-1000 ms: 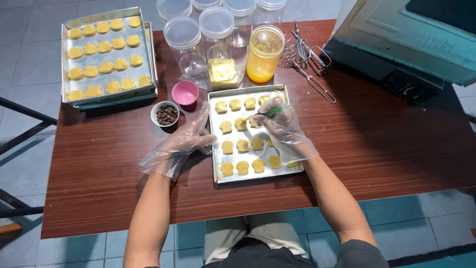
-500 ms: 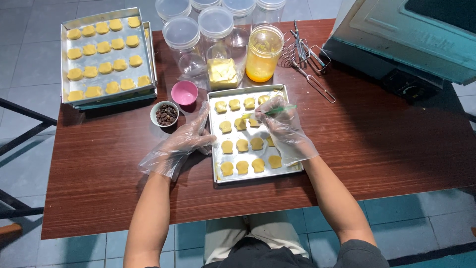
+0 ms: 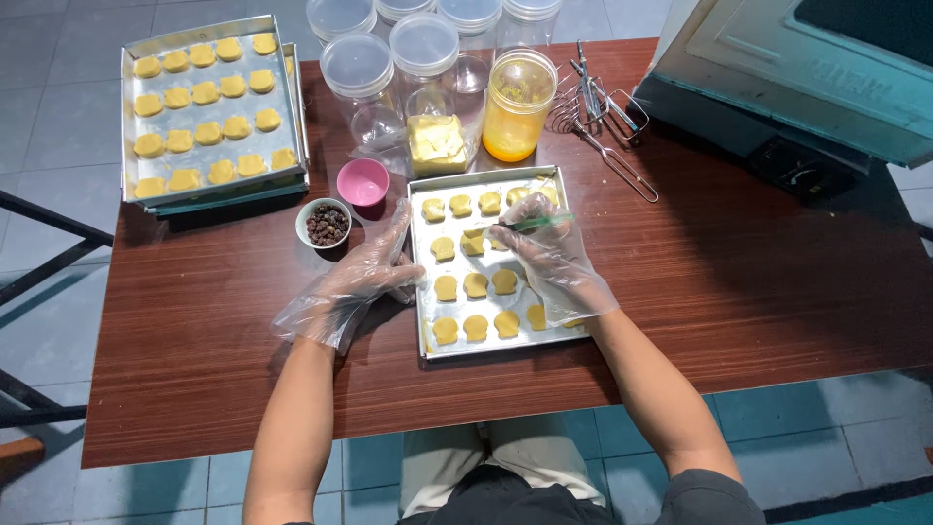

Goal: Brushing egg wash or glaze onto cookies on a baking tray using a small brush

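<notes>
Worktop (image 3: 680, 321): dark brown wood grain, carrying everything below.
Oven (image 3: 807, 68): pale green metal box at the far right corner.
Far tray (image 3: 136, 185): at the far left, filled with rows of yellow cookies.
Near tray (image 3: 423, 335): metal, in front of the person, holding rows of yellow cookies (image 3: 474, 285).
Jars: clear plastic with lids at the far edge; one jar (image 3: 518, 105) held orange-yellow liquid.
Whisk beaters (image 3: 598, 107): lay just right of the jars.
Left hand (image 3: 364, 272): gloved, fingers spread flat, resting at the near tray's left rim.
Right hand (image 3: 544, 255): gloved, fingers pinched around a green brush (image 3: 533, 224) over the upper cookies.
Pink cup (image 3: 362, 182): beside the near tray's far left corner.
Small bowl (image 3: 324, 224): held dark chips, near the left hand.
</notes>
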